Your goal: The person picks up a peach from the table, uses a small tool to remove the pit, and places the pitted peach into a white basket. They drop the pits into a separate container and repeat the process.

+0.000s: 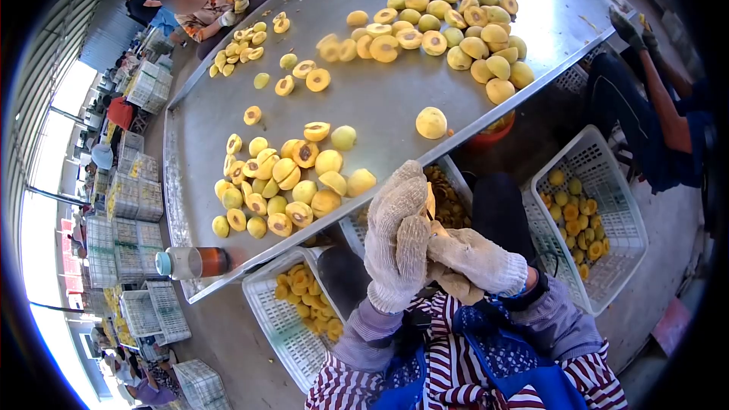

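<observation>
Both my hands are raised close together in front of the table's near edge, in pale knitted gloves. My left hand (399, 235) curls around a piece of yellow peach (430, 202), of which only a thin orange strip shows past the fingers. Right beside it, my right hand (478, 258) is closed, its thumb toward the fruit; whatever is in its grip is hidden. On the metal table (380, 110), halved yellow peaches (304, 154) lie heaped left of my hands, some cut side up with brown centres. A single peach (431, 123) sits near the edge.
Beneath the table edge are a basket of peach halves (262, 311) and a crate of brown pits (448, 193). Another basket (626, 216) stands at right. A bottle (194, 263) is at the table's left corner. Co-workers sit at far left (216, 7) and right (672, 106).
</observation>
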{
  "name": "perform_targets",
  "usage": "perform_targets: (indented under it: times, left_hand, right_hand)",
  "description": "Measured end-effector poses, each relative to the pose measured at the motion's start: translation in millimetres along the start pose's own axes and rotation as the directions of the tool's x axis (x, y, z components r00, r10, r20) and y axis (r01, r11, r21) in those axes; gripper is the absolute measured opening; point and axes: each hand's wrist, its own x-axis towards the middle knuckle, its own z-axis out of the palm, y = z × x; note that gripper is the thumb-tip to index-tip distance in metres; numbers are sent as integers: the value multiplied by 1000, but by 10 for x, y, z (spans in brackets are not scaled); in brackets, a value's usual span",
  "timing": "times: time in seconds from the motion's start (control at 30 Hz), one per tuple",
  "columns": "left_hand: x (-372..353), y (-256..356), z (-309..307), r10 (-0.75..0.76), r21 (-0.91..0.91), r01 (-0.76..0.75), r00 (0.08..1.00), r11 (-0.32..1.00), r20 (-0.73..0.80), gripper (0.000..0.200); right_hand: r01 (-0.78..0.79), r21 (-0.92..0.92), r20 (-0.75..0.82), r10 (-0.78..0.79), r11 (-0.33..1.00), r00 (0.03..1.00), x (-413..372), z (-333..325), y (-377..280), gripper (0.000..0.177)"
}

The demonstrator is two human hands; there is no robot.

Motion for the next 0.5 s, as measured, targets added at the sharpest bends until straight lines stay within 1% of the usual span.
perform_targets:
  times: [0.03, 0.07, 0.1, 0.17, 0.2, 0.23, 0.33, 0.4, 0.43, 0.5]
  left_hand:
    - [13, -2, -35, -124, -63, 128, 990, 990, 64, 41]
    - [26, -4, -77, -242, -116, 258, 961, 959, 136, 47]
    - [120, 65, -103, -393, -130, 422, 897, 897, 204, 46]
    - [154, 9, -119, -237, -80, 261, 944, 962, 229, 45]
    - [169, -21, -131, -157, -56, 176, 957, 983, 245, 45]
    - [218, -40, -176, -49, -55, 68, 957, 996, 287, 27]
    - [312, -32, -183, 198, 59, -233, 913, 971, 357, 26]
    - [264, 3, -176, 38, -66, -16, 938, 998, 345, 27]
    - [226, 17, -176, -45, -127, 94, 937, 987, 346, 27]
    - [137, -51, -164, 70, -112, -39, 956, 993, 286, 30]
  right_hand:
    - [-15, 6, 41, 14, 1000, 999, 5, -19, 11, 48]
    - [-30, 13, 81, 29, 999, 996, 17, -52, 38, 50]
    - [-48, 20, 123, 45, 999, 991, 29, -79, 72, 52]
    - [6, 87, 116, -17, 996, 993, 34, -92, 151, 54]
    - [48, 107, 113, -60, 993, 992, 42, -106, 187, 52]
    - [89, 126, 109, -103, 988, 989, 51, -121, 223, 50]
    - [32, 280, 60, -51, 959, 997, -5, -58, 240, 43]
    - [12, 421, 68, -44, 907, 997, -41, -13, 255, 40]
    - [0, 488, 73, -41, 873, 997, -53, 6, 275, 40]
    - [-46, 567, 144, -43, 823, 989, -45, -37, 402, 42]
